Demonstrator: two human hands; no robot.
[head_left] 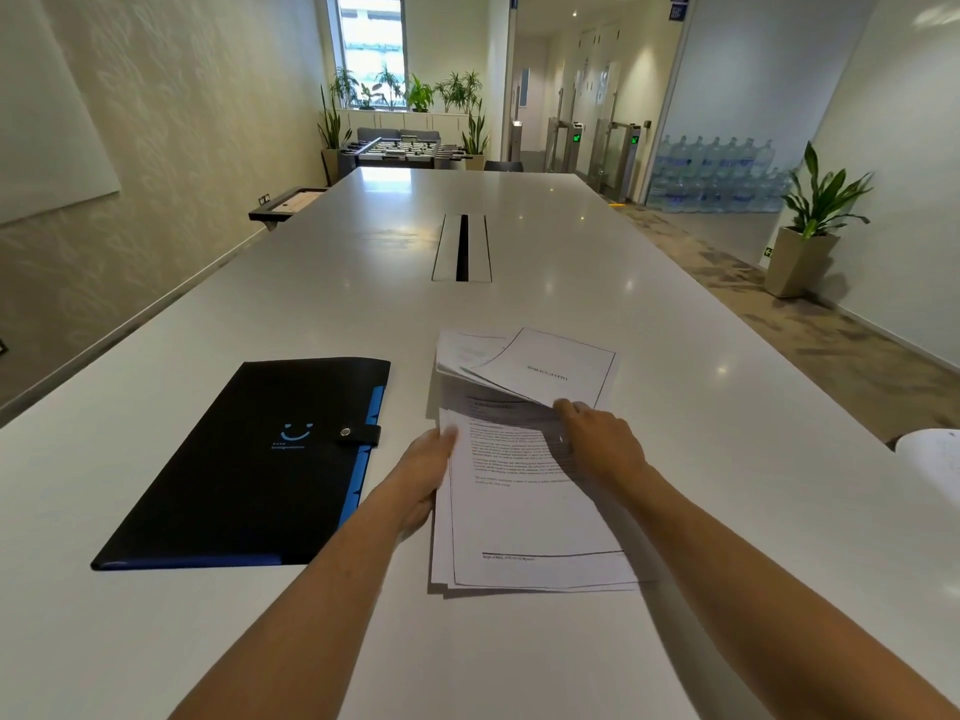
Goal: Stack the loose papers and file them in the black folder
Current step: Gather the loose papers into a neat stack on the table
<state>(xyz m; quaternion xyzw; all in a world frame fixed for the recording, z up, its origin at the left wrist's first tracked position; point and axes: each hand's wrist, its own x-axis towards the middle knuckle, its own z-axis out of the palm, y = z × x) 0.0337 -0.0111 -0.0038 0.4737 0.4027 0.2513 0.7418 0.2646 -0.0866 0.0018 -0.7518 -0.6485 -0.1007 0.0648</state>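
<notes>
There is one camera, worn on the person's head. It looks forward and down along a long white table (pixel 519 241), toward 12 o'clock. The near end of the table is very close, right under the camera. The far end and a window (pixel 370 49) sit well away at 12 o'clock.

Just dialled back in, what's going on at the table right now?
A person is gathering the loose white printed papers on the white table. The left hand steadies the pile's left edge while the right hand lifts its upper sheets. The pile is still uneven. The black folder with blue edging lies snapped shut to the left, untouched.
</notes>
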